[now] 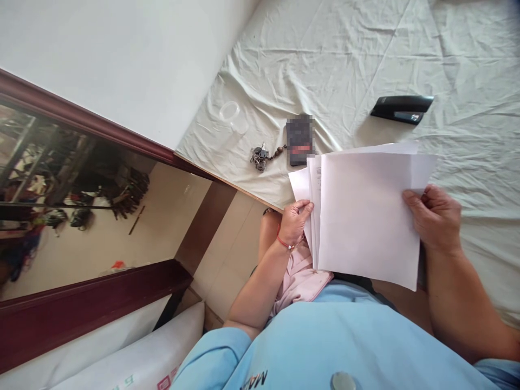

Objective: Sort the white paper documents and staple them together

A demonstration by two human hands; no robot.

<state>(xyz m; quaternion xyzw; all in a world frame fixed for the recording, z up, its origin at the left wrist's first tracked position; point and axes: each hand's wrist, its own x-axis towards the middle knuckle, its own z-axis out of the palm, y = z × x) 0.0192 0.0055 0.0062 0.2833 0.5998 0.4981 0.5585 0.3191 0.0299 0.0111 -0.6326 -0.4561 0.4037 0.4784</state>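
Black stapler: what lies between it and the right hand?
In the head view, a strip of pale cloth, then the upper right part of the papers, lies between the black stapler and the right hand.

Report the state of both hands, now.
Left hand: closed, pinching the paper sheets at their left edge.
Right hand: closed, holding the paper sheets at their right edge.

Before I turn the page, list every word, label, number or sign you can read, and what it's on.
"MA", then more I can't make out: light-blue shirt.
Green and red marks, unreadable: white sack.
Small print at the edge, too small: papers.
Pale mark, too small: black stapler.
Dark pixelated item: nothing legible.
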